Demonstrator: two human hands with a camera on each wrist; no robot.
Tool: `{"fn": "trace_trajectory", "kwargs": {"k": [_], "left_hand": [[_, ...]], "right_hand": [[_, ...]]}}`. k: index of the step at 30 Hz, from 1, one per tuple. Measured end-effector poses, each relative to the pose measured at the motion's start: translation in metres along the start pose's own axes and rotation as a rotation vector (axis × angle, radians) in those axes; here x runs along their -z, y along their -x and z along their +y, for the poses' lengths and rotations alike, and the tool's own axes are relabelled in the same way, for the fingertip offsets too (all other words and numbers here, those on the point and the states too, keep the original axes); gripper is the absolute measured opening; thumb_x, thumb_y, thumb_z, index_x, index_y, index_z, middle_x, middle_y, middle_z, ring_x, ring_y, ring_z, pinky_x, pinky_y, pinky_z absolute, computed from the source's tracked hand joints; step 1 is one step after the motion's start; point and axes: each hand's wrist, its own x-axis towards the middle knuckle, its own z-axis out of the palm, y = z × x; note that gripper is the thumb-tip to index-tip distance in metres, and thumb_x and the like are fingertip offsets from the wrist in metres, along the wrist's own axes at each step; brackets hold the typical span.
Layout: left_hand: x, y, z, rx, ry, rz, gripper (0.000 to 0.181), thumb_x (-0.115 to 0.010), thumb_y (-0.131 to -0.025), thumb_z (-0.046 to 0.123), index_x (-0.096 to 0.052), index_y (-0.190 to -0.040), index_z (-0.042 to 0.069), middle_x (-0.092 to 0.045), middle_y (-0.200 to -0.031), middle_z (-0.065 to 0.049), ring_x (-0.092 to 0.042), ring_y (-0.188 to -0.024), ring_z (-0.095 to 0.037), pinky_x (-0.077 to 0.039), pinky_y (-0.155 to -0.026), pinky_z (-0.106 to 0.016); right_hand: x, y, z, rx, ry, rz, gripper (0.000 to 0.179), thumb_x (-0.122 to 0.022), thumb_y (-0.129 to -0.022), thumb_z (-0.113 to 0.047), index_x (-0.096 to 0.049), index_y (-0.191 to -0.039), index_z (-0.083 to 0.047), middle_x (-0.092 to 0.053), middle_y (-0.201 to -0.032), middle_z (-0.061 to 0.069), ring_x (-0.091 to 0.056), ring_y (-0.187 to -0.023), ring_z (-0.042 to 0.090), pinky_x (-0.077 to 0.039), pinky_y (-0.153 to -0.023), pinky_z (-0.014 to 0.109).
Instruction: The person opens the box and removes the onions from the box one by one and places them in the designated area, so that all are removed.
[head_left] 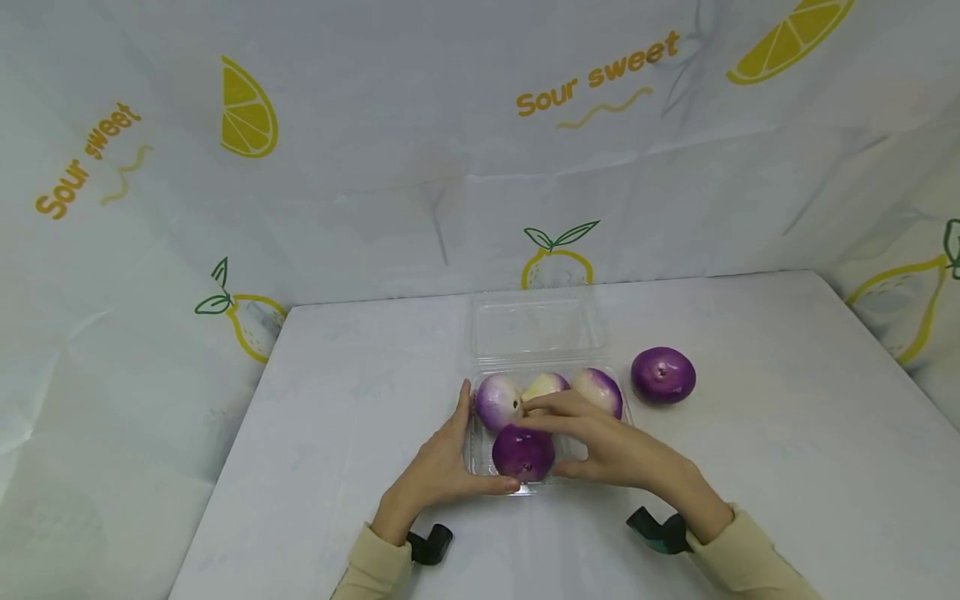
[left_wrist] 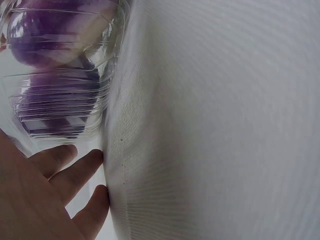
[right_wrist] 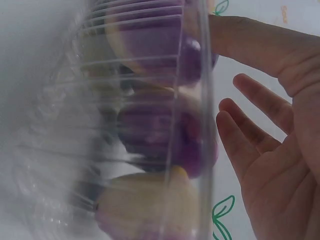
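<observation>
A clear plastic clamshell box (head_left: 480, 467) stands with its lid (head_left: 536, 327) folded back, holding several glossy purple-and-white onions. A purple onion (head_left: 524, 454) lies at the box's front, and a paler onion (head_left: 498, 402) sits behind it at the left. My left hand (head_left: 442, 467) rests around the box's front left corner, thumb along the front edge, fingers beside the left wall. Over the box, my right hand (head_left: 607, 437) spreads around the front onion, fingertips above it and thumb at its right. In the right wrist view its fingers (right_wrist: 237, 142) are apart and loosely bent.
Outside the box, to its right, lies another purple onion (head_left: 663, 375). The white table (head_left: 780, 417) meets a white cloth backdrop (head_left: 390, 167) printed with lemons. Dark wrist-worn gear (head_left: 660, 531) sits under the right wrist.
</observation>
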Motion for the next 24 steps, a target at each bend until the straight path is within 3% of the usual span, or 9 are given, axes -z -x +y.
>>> {"fn": "trace_trajectory", "kwargs": {"k": [12, 24], "left_hand": [[0.000, 0.000, 0.000, -0.013, -0.004, 0.008, 0.147, -0.086, -0.065, 0.069, 0.007, -0.165, 0.016, -0.012, -0.173, -0.010, -0.027, -0.156, -0.035, -0.037, -0.119, -0.060], [0.000, 0.001, 0.001, -0.004, 0.011, -0.001, 0.147, -0.086, -0.065, 0.070, 0.009, -0.165, 0.021, -0.010, -0.173, -0.008, -0.025, -0.156, -0.035, -0.036, -0.120, -0.060]], "right_hand": [[-0.007, -0.006, -0.001, 0.008, 0.015, -0.073, 0.076, -0.090, -0.073, -0.005, -0.061, -0.142, -0.018, -0.060, -0.142, 0.007, -0.060, -0.128, 0.027, -0.057, -0.100, 0.046], [-0.011, -0.012, -0.006, 0.019, 0.134, -0.180, 0.070, -0.087, -0.080, -0.015, -0.059, -0.144, -0.019, -0.057, -0.147, 0.009, -0.054, -0.134, 0.029, -0.056, -0.102, 0.047]]}}
